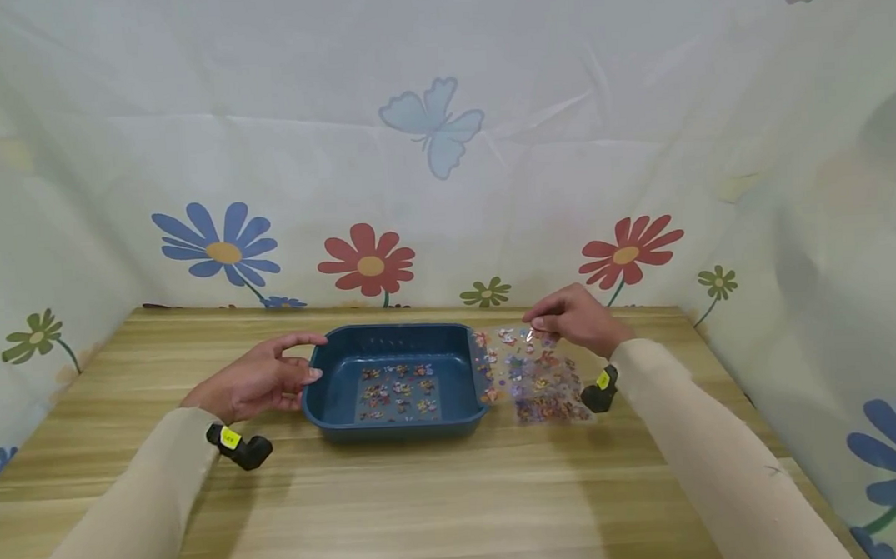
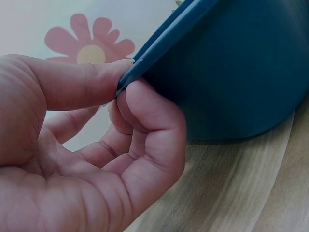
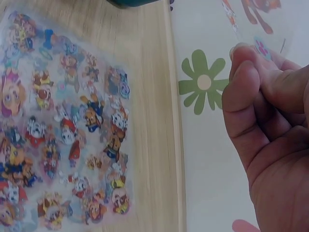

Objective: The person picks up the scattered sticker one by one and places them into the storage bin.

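Note:
A blue rectangular tub (image 1: 395, 433) stands on the table. My left hand (image 1: 260, 379) pinches its left rim between thumb and curled fingers, seen closely in the left wrist view, where the tub's wall (image 2: 236, 72) fills the upper right. Inside the tub a clear sticker sheet (image 1: 400, 390) with small cartoon figures lies flat on the bottom. With thumb and fingertips, my right hand (image 1: 581, 317) pinches another clear sticker sheet (image 1: 501, 340), raised beside the tub and overlapping its right rim. Below that hand lies a pile of sticker sheets (image 3: 67, 130) printed with cartoon dogs.
The wood-grain table (image 1: 398, 515) ends at the back against a white cloth (image 1: 277, 153) printed with flowers and a butterfly. Similar cloth hangs on both sides. A small black device (image 1: 241, 447) is strapped to each wrist.

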`<state>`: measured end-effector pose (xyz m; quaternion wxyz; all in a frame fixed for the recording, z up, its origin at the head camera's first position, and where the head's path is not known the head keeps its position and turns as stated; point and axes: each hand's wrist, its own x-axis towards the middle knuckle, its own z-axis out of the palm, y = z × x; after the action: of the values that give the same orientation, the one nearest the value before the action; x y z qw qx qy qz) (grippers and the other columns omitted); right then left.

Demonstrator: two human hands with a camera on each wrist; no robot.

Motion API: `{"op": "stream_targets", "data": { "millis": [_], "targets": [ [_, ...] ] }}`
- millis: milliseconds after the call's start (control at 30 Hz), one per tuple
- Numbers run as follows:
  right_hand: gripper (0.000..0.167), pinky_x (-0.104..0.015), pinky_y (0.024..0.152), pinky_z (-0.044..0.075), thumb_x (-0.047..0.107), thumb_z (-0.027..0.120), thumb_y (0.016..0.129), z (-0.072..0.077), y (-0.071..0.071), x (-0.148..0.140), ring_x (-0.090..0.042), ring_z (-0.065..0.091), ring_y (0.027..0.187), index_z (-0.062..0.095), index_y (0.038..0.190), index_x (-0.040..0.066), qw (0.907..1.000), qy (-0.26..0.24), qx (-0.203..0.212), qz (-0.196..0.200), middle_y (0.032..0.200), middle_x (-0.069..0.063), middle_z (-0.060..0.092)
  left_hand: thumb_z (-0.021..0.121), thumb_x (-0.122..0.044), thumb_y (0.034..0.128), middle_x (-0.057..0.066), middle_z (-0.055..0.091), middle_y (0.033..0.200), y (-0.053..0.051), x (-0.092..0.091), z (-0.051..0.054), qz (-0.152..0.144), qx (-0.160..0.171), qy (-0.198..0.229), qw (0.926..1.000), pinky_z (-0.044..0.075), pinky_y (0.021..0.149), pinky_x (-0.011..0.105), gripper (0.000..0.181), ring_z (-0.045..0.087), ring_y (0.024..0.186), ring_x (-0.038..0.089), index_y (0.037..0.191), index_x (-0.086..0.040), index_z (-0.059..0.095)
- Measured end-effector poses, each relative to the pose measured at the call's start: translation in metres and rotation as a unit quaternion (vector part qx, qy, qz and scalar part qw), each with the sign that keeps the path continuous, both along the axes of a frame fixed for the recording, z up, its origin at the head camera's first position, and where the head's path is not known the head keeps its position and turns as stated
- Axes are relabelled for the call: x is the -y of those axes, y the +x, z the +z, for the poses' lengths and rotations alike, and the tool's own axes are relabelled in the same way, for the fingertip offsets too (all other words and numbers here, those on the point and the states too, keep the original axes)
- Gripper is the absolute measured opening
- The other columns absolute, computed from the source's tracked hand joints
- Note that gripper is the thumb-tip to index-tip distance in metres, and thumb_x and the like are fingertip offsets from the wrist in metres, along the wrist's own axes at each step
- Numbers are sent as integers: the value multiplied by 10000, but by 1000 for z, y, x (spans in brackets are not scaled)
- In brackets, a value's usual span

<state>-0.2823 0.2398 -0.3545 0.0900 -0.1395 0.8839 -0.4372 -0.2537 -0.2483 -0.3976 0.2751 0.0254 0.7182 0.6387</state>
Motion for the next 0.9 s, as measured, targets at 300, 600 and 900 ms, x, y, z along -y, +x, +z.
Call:
{"op": "stream_targets", "data": {
  "millis": [300,600,900],
  "targets": [
    [235,-261,704,600,32,598,1035,1,-1,16,-154,695,774,735,1196,-73,9997,-139,-47,199,1042,-234,764,690,-124,1001,15,569,885,3,-2,3,-42,5,52,10000,600,731,320,731,590,718,159,1607,-166,285],
    [228,-271,717,612,19,607,1026,2,-2,35,-150,696,782,740,1192,-65,9993,-273,61,266,1085,-232,757,681,-113,1004,12,564,889,5,0,5,-78,15,89,9999,592,726,318,716,589,717,158,1601,-167,288],
    [234,-264,705,618,-41,599,1005,2,-3,49,-130,706,775,722,1197,-93,9976,-527,284,348,1109,-277,747,683,-100,998,24,564,899,3,-2,5,19,44,15,10000,586,728,322,706,577,726,175,1593,-181,310]
  ]
}}
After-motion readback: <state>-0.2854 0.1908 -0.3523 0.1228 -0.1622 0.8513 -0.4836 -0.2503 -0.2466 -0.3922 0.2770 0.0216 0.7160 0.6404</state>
